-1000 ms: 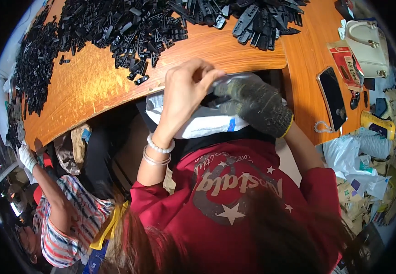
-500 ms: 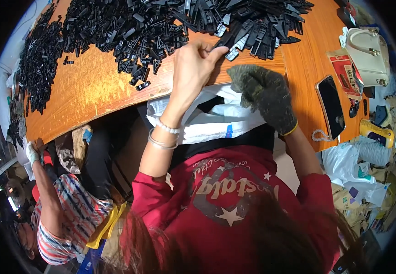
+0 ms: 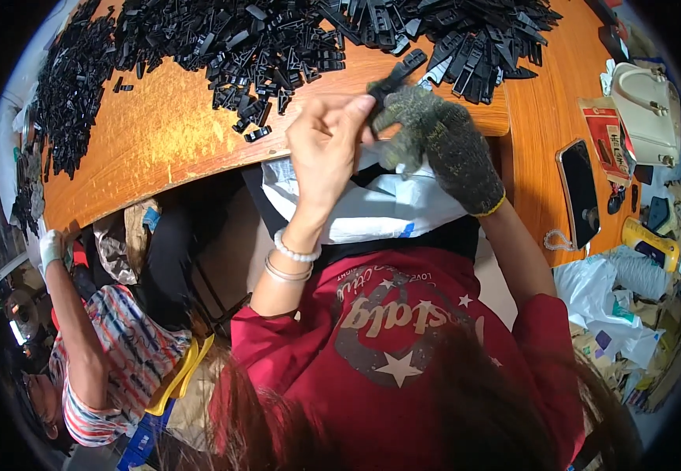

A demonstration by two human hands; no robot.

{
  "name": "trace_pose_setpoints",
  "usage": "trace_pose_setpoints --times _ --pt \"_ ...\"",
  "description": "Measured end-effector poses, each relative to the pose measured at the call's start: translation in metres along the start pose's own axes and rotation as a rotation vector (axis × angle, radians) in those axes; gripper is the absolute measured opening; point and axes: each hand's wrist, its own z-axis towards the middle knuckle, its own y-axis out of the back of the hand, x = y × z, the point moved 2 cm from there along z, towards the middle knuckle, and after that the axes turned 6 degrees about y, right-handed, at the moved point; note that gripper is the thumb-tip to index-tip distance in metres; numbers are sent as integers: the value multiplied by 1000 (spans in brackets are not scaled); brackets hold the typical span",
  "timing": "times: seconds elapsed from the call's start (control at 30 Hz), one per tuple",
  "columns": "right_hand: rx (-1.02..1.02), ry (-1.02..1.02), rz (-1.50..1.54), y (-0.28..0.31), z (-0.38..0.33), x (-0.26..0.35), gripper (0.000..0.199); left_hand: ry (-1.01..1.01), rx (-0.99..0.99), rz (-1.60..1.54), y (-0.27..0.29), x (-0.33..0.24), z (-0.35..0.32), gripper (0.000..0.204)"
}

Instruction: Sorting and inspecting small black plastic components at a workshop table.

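Observation:
My left hand [image 3: 321, 149], bare with a bead bracelet [image 3: 297, 250] at the wrist, is closed in a pinch. Between its thumb and fingers is the lower end of a long, narrow black plastic part [image 3: 402, 69], tilted up toward the right. A dark work glove covers my right hand [image 3: 454, 149], whose curled fingers close on the same part from the other side. The gloved fingertips are partly hidden. Just beyond the hands lies a pile of long, pointed black plastic parts [image 3: 474, 59]. Below them a white sack [image 3: 372, 208] hangs open at the table edge.
Small black plastic clips [image 3: 238, 63] are heaped over the far left of the wooden table [image 3: 176, 125]. A phone [image 3: 578, 192], a red packet [image 3: 607, 141] and a white handbag [image 3: 646, 110] lie at right. At lower left sits another person in a striped shirt [image 3: 125, 353].
The long black part has been lifted off the pile and drawn nearer to me. My gloved right hand has moved in left to meet it and my left hand.

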Motion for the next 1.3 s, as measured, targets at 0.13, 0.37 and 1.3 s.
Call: trace_pose_setpoints --times 0.13,0.37,1.3 --pt "-10 211 -277 1 5 9 34 212 230 -49 3 0 -3 32" --pt "-151 -362 388 2 -7 4 27 -629 -206 1131 21 -16 42 15" --pt "349 247 -738 10 50 39 18 -415 319 566 11 -2 21 12"
